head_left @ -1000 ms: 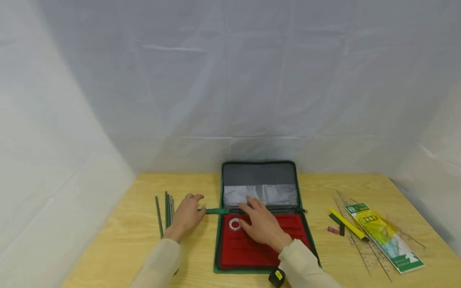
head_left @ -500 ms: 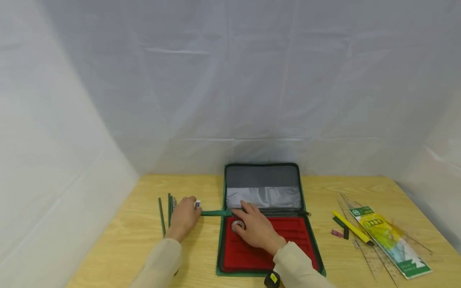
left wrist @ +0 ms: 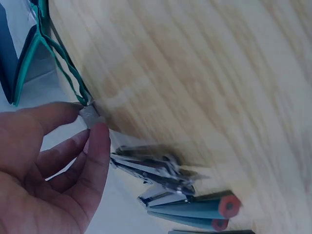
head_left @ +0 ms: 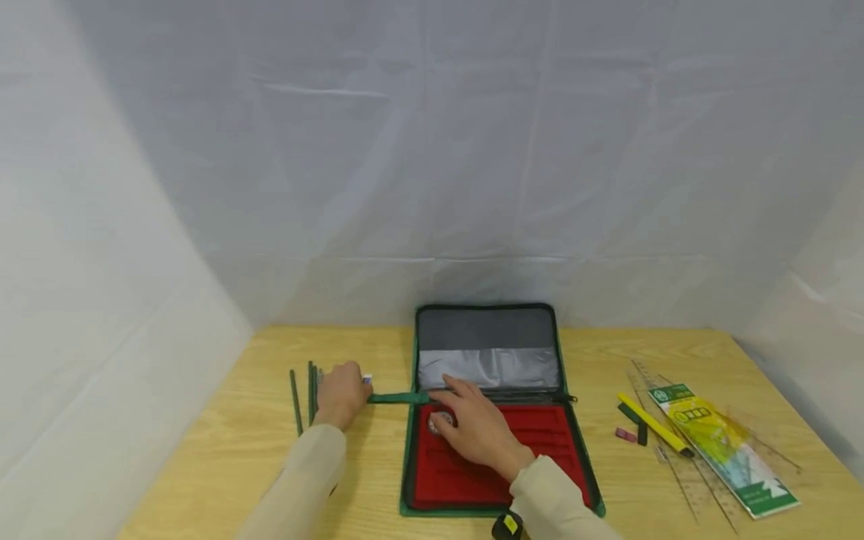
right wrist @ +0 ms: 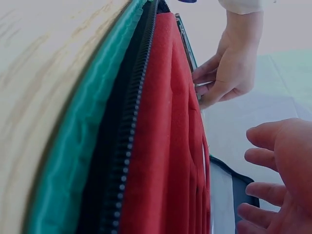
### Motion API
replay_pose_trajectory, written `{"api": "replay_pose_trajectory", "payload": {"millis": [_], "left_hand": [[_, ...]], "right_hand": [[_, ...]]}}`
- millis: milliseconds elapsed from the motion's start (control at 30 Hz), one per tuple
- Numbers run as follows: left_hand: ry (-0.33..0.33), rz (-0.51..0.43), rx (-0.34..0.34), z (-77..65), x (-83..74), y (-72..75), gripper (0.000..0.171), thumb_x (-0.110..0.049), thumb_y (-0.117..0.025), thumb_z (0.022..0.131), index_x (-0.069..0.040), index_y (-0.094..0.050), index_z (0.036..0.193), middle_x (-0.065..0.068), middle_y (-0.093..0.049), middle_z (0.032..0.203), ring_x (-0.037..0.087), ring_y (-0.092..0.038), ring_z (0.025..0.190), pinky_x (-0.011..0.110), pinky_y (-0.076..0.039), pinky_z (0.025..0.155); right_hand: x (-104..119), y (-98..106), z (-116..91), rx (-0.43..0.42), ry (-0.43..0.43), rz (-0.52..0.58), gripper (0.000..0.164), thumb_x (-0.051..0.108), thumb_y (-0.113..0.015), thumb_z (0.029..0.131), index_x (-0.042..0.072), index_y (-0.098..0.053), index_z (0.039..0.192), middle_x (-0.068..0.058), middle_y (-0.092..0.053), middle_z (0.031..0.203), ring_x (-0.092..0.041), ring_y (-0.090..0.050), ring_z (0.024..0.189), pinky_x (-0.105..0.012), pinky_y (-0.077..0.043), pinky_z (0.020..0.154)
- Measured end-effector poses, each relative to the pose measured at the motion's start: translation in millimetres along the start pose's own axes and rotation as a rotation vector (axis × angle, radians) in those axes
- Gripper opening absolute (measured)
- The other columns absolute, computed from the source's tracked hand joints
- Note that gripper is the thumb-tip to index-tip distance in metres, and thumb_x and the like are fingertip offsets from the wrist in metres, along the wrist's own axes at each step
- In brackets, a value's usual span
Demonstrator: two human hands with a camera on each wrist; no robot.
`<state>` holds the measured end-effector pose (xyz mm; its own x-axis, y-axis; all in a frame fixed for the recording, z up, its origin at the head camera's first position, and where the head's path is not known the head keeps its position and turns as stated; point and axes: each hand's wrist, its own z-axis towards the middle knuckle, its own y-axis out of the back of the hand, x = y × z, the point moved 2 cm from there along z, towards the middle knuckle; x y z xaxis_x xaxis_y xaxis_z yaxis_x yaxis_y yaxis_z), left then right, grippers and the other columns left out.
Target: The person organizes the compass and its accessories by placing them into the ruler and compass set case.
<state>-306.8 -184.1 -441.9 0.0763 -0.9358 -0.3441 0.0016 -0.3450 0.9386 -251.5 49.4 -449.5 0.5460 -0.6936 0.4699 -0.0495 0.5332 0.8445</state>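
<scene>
In the head view my left hand (head_left: 343,394) is low over the table, left of an unzipped green case (head_left: 408,480). Its thumb and fingertip pinch a small pale block (left wrist: 91,117), right at the end of the case's green strap (head_left: 398,397). A blue mark shows on the block in the head view; its kind is unclear. My right hand (head_left: 475,431) hovers or rests over the red slotted tray (head_left: 466,487), fingers spread; contact cannot be told. Its thumb partly covers a round white-ringed disc (head_left: 439,427). Beside the left hand lie metal compasses (left wrist: 151,168) and green pencils (left wrist: 195,207).
The case's grey lid (head_left: 486,326) stands raised at the back. To the right lie a yellow utility knife (head_left: 651,421), clear rulers (head_left: 688,480), a yellow-green packet (head_left: 722,450) and a pink piece (head_left: 625,434). A small black object (head_left: 506,526) is at the front.
My left hand has turned, its fingers now closed on the small block beside the strap. My right hand has shifted slightly left, its thumb now over the round disc.
</scene>
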Motion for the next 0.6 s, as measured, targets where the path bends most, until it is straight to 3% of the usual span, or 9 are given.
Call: {"api": "replay_pose_trajectory", "payload": {"millis": [267, 400, 500, 600], "left_hand": [[0.01, -0.018, 0.028, -2.0, 7.4, -1.5, 0.033, -0.019, -0.066, 0.088, -0.009, -0.052, 0.061, 0.003, -0.052, 0.055, 0.015, -0.047, 0.047, 0.035, -0.046, 0.052], [0.005, -0.051, 0.02, -3.7, 11.7, 5.7, 0.041, -0.023, -0.067, 0.089, -0.011, -0.052, 0.053, -0.002, -0.044, 0.046, 0.011, -0.037, 0.041, 0.031, -0.042, 0.045], [-0.054, -0.074, -0.008, -4.7, 7.3, 14.6, 0.036, -0.023, -0.066, 0.09, -0.009, -0.059, 0.058, -0.002, -0.044, 0.047, 0.011, -0.035, 0.042, 0.027, -0.032, 0.042], [-0.154, -0.065, -0.026, -7.2, -3.9, 19.5, 0.025, -0.024, -0.066, 0.091, -0.009, -0.068, 0.071, -0.003, -0.052, 0.056, 0.012, -0.042, 0.047, 0.027, -0.034, 0.044]], "right_hand": [[1, -3, -4, -0.005, -0.002, -0.004, 0.037, 0.033, -0.056, 0.097, 0.015, -0.06, 0.129, -0.013, -0.043, 0.143, -0.029, -0.04, 0.129, -0.048, -0.04, 0.099], [-3, -2, -5, -0.004, -0.015, 0.005, 0.037, 0.033, -0.058, 0.096, 0.015, -0.06, 0.129, -0.013, -0.042, 0.144, -0.031, -0.041, 0.129, -0.049, -0.041, 0.097], [-7, 1, -7, -0.031, -0.019, 0.005, 0.037, 0.031, -0.059, 0.095, 0.014, -0.061, 0.128, -0.014, -0.043, 0.143, -0.033, -0.041, 0.128, -0.05, -0.043, 0.095], [-12, 3, -10, -0.059, -0.026, -0.002, 0.036, 0.029, -0.06, 0.095, 0.014, -0.061, 0.128, -0.015, -0.043, 0.143, -0.033, -0.042, 0.128, -0.05, -0.043, 0.095]]}}
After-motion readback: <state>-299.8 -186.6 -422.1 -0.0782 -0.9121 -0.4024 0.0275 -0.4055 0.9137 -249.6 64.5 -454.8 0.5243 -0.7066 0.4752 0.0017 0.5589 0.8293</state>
